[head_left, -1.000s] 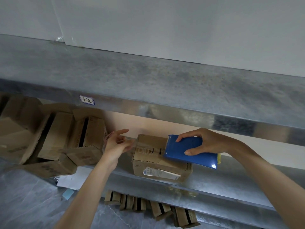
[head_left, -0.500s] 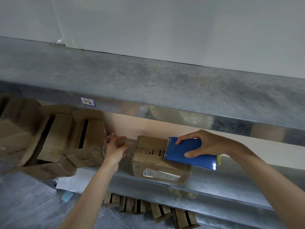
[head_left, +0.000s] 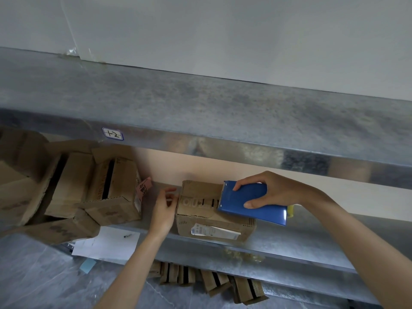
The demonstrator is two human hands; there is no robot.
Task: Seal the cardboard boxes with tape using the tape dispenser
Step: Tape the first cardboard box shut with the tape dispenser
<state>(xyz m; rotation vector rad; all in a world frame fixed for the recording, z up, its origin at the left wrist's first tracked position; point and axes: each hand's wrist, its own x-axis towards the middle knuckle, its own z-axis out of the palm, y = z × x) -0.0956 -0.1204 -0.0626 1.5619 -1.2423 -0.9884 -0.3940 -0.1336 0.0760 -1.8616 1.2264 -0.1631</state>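
Note:
A small cardboard box [head_left: 207, 221] stands on the lower metal shelf [head_left: 312, 244], a white label on its front. On its top lies the blue tape dispenser [head_left: 252, 205], gripped by my right hand [head_left: 270, 190], thumb at the near edge and fingers over the far edge. A strip of clear tape [head_left: 172, 198] runs from the dispenser across the lid to the box's left end. There my left hand [head_left: 163, 209] pinches the tape end and holds it against the left side of the box.
Several open cardboard boxes [head_left: 107, 188] are piled at the left of the same shelf, with a pink slip beside them. White paper [head_left: 107, 244] lies on the shelf edge. The upper shelf [head_left: 200, 112] overhangs closely. More boxes [head_left: 211, 279] sit below on the floor.
My left hand has come down and right with the tape end, from mid-air to the box's left side. The dispenser has stayed on the box top.

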